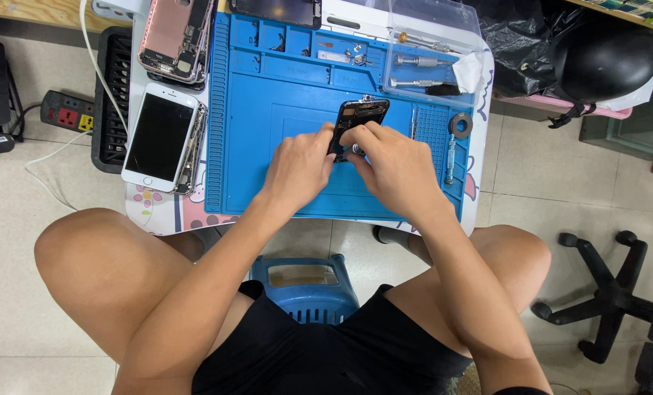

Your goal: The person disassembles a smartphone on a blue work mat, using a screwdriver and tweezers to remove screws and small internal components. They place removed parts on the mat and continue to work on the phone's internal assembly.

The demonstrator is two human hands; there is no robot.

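Note:
A dark opened phone body (361, 117) lies on the blue repair mat (282, 132), near its middle. My left hand (298, 168) grips the phone's lower left edge. My right hand (392, 164) rests over the phone's lower end, fingers pinched on a small silvery piece (356, 149) against it. Both hands hide the phone's lower half.
A white phone (159, 137) and an opened rose-coloured phone shell (176, 36) lie left of the mat. A clear box (432, 51) holds screwdrivers at the back right. A screwdriver (451, 157) and a ring (459, 124) lie right. A power strip (66, 111) sits on the floor, chair base (608, 296) right.

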